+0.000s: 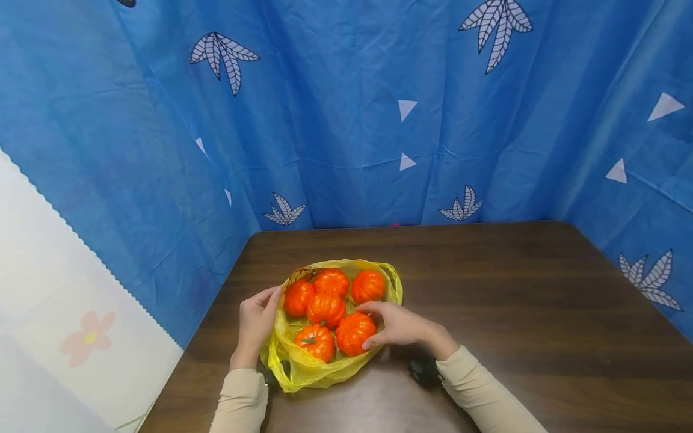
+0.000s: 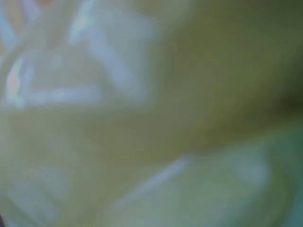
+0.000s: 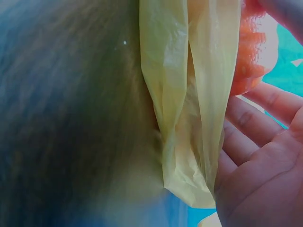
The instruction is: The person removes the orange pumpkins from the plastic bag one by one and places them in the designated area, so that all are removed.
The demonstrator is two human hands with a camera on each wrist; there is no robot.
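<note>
Six pumpkins (image 1: 326, 308) lie in a yellow bag (image 1: 319, 376) on your brown worktop (image 1: 514, 300), blue curtain (image 1: 346, 132) behind; your left grip (image 1: 255, 322) pinches the bag, your right grip (image 1: 397, 325) holds one pumpkin (image 1: 353, 334).

I am in a curtained-off nook; blue curtains (image 1: 346, 138) printed with white leaves (image 1: 495, 30) and white triangles (image 1: 407, 109) hang behind and beside my dark, wood-grained desk (image 1: 514, 294); to my left a white sheet (image 1: 49, 252) bears a pale orange flower (image 1: 88, 338); whether this is a home or a studio, I cannot tell.
</note>
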